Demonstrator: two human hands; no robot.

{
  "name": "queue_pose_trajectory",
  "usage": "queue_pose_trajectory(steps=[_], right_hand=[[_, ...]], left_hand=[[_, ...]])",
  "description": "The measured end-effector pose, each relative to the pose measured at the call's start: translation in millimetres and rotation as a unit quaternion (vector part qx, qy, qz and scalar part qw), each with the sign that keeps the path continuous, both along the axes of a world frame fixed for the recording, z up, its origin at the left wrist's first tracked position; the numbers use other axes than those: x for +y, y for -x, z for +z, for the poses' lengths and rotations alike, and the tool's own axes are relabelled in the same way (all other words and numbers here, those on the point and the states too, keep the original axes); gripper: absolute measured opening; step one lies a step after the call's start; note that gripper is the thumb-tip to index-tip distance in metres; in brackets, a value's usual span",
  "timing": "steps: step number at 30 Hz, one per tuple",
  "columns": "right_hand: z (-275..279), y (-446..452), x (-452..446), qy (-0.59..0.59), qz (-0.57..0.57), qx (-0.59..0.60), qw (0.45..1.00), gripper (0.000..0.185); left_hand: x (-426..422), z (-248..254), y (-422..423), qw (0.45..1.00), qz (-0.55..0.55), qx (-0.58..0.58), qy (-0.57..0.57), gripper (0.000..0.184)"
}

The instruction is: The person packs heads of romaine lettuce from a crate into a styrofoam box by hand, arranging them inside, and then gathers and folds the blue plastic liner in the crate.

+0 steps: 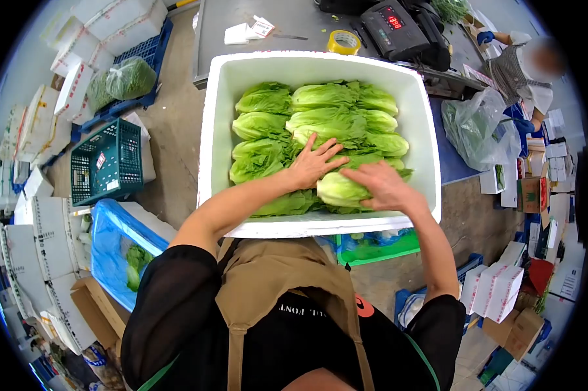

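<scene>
A white foam box [320,226] holds rows of green lettuce heads [326,120]. My left hand [315,163] lies with its fingers spread on the lettuce near the middle of the box. Just right of it, my right hand [384,186] is wrapped round the upper and right side of one lettuce head [341,190] near the box's front wall. That head's pale end points left, toward my left hand. The leaves under my hands are partly hidden.
Behind the box, a metal table [287,16] bears yellow tape [343,42] and a scale [395,29]. A green crate [106,163] and a blue-lined container [112,241] stand left. Another person [518,72] is at the upper right, near a plastic bag [479,127].
</scene>
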State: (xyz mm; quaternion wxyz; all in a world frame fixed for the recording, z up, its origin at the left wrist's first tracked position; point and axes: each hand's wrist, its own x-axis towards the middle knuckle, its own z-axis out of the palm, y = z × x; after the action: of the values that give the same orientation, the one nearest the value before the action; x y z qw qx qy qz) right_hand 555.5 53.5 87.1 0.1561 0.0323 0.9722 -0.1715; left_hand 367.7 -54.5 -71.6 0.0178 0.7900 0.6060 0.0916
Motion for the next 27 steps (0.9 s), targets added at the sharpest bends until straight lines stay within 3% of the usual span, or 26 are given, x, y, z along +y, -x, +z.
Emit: queue_pose_trajectory(steps=[4,8,16,19,21,22,24,25,27], right_hand=[[-59.1,14.2,-11.4,-0.050,0.095,-0.004,0.994,0.081],[-90.2,8.3,-34.4,-0.050,0.088,0.017,0.995,0.080],[-99.1,18.2,-32.2,-0.075,0.139,-0.070,0.985,0.086],[-89.5,27.7,-24.3,-0.019,0.133,-0.138,0.981,0.085],[-82.8,39.9,-12.6,0.058,0.128,-0.202,0.969,0.085],[-74.3,51.7,-18.9,-0.003,0.108,-0.206,0.973,0.084],[-49.7,67.5,-38.9,-0.127,0.065,-0.213,0.967,0.082],[-69.8,59.2,-43.8,-0.113,0.003,-0.066,0.991,0.078],[-86.7,50.7,-44.7,-0.165,0.081,-0.012,0.983,0.074]], left_hand=[[6.0,6.4,6.9,0.995,0.025,-0.086,0.046,0.091],[8.6,5.8,7.8,0.996,0.032,-0.065,0.047,0.093],[9.5,18.6,9.9,0.997,0.010,0.008,0.070,0.084],[5.3,51.1,24.2,0.990,-0.006,-0.063,0.123,0.074],[-16.3,89.6,41.2,0.977,0.006,-0.170,0.130,0.069],[-30.6,111.5,51.2,0.967,0.007,-0.221,0.131,0.066],[-71.5,149.6,73.4,0.955,0.054,-0.289,0.026,0.057],[-93.6,163.2,83.2,0.942,0.086,-0.323,-0.024,0.053],[-140.1,173.0,98.1,0.890,0.169,-0.411,-0.103,0.047]])
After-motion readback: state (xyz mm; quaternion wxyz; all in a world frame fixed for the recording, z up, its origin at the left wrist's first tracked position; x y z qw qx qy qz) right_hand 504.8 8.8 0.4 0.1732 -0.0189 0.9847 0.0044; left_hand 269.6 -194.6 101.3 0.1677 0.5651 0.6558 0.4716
